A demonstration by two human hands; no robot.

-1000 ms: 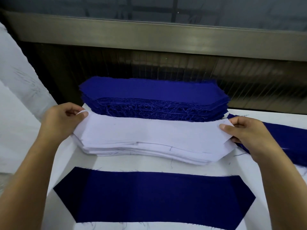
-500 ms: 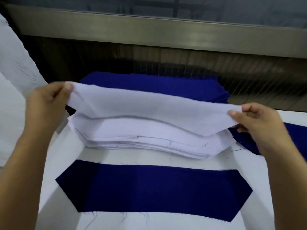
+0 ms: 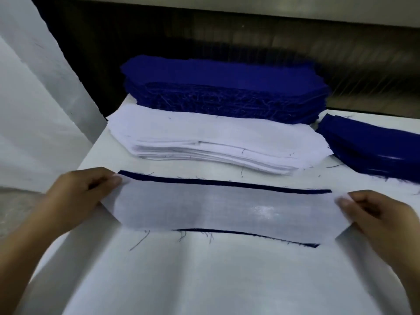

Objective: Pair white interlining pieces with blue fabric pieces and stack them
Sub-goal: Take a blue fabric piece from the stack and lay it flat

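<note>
A thin white interlining piece (image 3: 222, 208) lies stretched over a single blue fabric piece (image 3: 227, 183), whose dark edges show along the top and bottom. My left hand (image 3: 77, 196) pinches the interlining's left end and my right hand (image 3: 375, 219) pinches its right end. Behind them sits the stack of white interlining pieces (image 3: 216, 142), and further back a tall stack of blue fabric pieces (image 3: 222, 87).
The work surface is a white table (image 3: 204, 273) with loose blue threads on it. A lower pile of blue pieces (image 3: 372, 146) lies at the right edge. A white slanted panel (image 3: 34, 87) rises at the left, and a dark wall runs behind the stacks.
Both hands lifted the top interlining piece off the white stack, carried it toward me and lowered it onto the single blue piece. The view tilted downward.
</note>
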